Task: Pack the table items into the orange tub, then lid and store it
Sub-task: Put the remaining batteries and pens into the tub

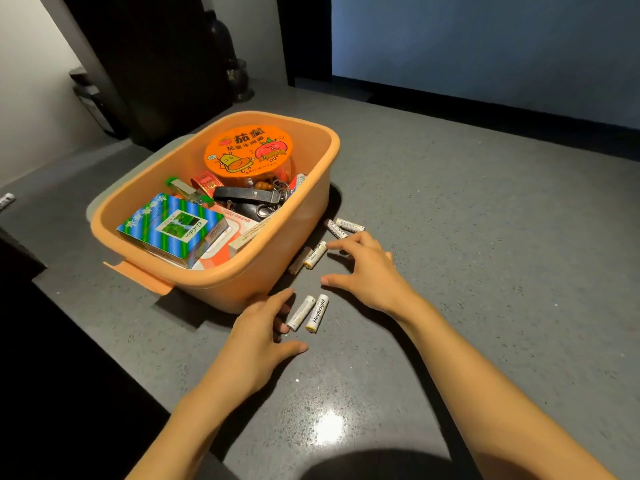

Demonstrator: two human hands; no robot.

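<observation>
Battery dim beside orange tub

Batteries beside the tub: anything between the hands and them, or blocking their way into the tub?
Nothing visible. The batteries lie bare on the countertop by the left hand and right hand; the orange tub beside them has no lid on.

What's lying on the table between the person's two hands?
Two batteries, side by side, lie between the left hand and right hand; head view shows it.
</observation>
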